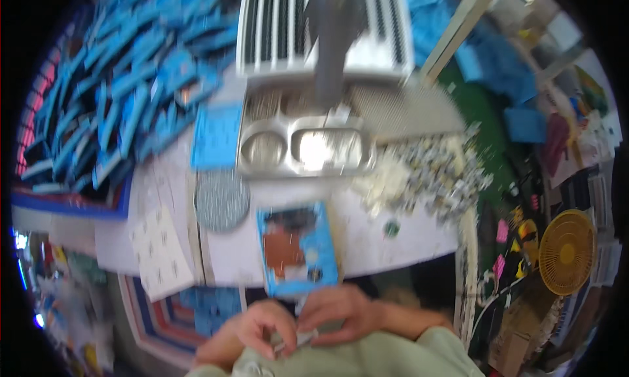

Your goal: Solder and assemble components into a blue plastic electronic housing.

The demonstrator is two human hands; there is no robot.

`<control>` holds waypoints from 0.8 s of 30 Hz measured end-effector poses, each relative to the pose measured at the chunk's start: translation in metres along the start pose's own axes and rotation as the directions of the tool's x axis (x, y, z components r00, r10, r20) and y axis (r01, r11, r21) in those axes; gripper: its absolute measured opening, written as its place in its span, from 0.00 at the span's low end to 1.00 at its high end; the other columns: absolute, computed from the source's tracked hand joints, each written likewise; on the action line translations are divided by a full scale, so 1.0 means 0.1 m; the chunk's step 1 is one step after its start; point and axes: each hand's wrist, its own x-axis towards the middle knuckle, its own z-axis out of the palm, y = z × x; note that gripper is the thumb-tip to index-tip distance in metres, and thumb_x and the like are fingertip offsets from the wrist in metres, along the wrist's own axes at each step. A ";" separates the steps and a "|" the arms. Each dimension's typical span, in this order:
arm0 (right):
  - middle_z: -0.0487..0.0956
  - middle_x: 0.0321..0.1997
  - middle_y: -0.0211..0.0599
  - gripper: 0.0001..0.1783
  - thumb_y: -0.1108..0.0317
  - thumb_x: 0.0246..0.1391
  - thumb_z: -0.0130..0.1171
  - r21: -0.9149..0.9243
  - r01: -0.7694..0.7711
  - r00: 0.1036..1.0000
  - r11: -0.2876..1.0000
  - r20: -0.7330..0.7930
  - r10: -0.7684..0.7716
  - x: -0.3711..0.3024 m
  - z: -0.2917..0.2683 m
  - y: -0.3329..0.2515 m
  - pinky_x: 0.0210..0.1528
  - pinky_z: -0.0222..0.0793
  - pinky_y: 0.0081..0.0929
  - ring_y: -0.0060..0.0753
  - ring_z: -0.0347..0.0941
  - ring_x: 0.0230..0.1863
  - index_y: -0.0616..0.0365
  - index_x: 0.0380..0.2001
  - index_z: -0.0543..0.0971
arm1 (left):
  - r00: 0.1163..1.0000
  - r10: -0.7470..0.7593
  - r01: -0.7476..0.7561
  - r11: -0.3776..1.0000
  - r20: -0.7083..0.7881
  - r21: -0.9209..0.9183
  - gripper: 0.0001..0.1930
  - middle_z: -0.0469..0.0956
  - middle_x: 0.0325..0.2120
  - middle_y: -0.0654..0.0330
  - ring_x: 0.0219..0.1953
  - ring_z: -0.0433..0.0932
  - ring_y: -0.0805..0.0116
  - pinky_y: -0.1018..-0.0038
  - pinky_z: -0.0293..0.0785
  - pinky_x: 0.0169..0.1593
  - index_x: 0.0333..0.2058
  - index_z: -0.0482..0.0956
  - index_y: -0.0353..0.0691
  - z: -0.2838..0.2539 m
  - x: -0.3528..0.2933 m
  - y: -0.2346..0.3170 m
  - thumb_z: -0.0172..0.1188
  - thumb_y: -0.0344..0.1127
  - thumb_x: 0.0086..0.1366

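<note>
Both hands sit at the bottom centre of the frame, close against the person's body, just below the near edge of the desk. The left hand and right hand meet fingertip to fingertip, fingers curled narrow around a small pale part pinched between them; the part is too small and blurred to identify further. Light green sleeves cover the forearms entering from the lower edge. Directly above the hands, overhanging the desk's near edge, lies a blue tray carrying a reddish-brown patch and a few small round pieces. Left of it, a round grey perforated disc lies flat on the desk. Further up, at centre, stands a shiny metal tray with two compartments, one round on the left, one wider on the right. A blue square card rests just beside the metal tray's left side. Right of the metal tray, a heap of small metallic parts spreads toward the desk's right edge, with a smaller whitish heap touching its left side. The upper left of the frame holds a large pile of blue trays. A white slotted rack sits at top centre, a grey post in front of it. A yellow fan shows at the right, on the floor.
</note>
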 end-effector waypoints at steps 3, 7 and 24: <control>0.81 0.43 0.36 0.17 0.71 0.49 0.75 -0.074 0.051 0.997 0.996 -0.050 -0.055 -0.05 -0.07 0.01 0.43 0.75 0.37 0.41 0.79 0.41 0.54 0.44 0.86 | 1.000 0.001 -0.001 0.999 0.007 0.037 0.14 0.83 0.26 0.60 0.21 0.79 0.68 0.73 0.72 0.24 0.39 0.84 0.33 0.05 0.05 -0.03 0.74 0.38 0.61; 0.79 0.41 0.34 0.18 0.70 0.49 0.74 -0.009 0.036 0.997 0.999 -0.075 -0.036 -0.14 0.02 0.07 0.43 0.73 0.38 0.41 0.76 0.40 0.53 0.45 0.86 | 0.994 -0.044 0.045 0.999 -0.103 0.012 0.15 0.81 0.24 0.62 0.19 0.75 0.71 0.75 0.68 0.23 0.39 0.85 0.35 0.17 0.06 -0.03 0.76 0.39 0.59; 0.80 0.37 0.48 0.19 0.72 0.39 0.79 0.286 0.031 0.918 0.958 -0.388 0.086 -0.59 -0.45 0.07 0.37 0.69 0.32 0.41 0.74 0.37 0.67 0.37 0.86 | 0.878 0.015 0.478 -0.109 -0.479 0.872 0.13 0.79 0.21 0.58 0.25 0.80 0.57 0.65 0.75 0.29 0.41 0.81 0.43 -0.33 0.73 -0.16 0.72 0.35 0.57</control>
